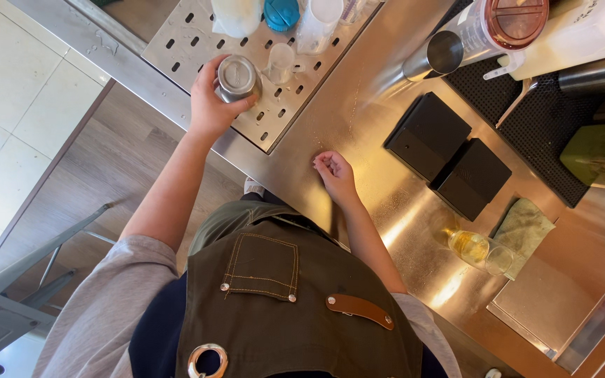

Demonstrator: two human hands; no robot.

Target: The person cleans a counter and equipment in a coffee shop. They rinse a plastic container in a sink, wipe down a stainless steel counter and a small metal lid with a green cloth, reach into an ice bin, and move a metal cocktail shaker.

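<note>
- View from above of a person in a dark green apron (281, 308) and grey sleeves, standing at a brushed stainless steel counter (358, 105).
- The left hand (208, 105) is wrapped around a small round steel cup (238, 77), fingers clamped on its side. The cup is upside down, its base facing up, over a perforated steel drain tray (197, 42) set into the counter.
- Just beside the cup on the tray stands a small clear plastic cup (280, 63). Further back are a blue lid (281, 12) and other clear containers.
- The right hand (336, 173) rests on the bare counter with fingers curled together, holding nothing that can be seen. It lies well apart from the steel cup.
- To the right of that hand sit two flat black square boxes (449, 157), touching each other.
- Near them a clear drinking glass (481, 250) with yellowish liquid lies beside a folded green cloth (526, 227).
- At the far edge, a black rubber mat (526, 119) carries a clear jug with a brown lid (491, 28) and a steel shaker cup (428, 59).
</note>
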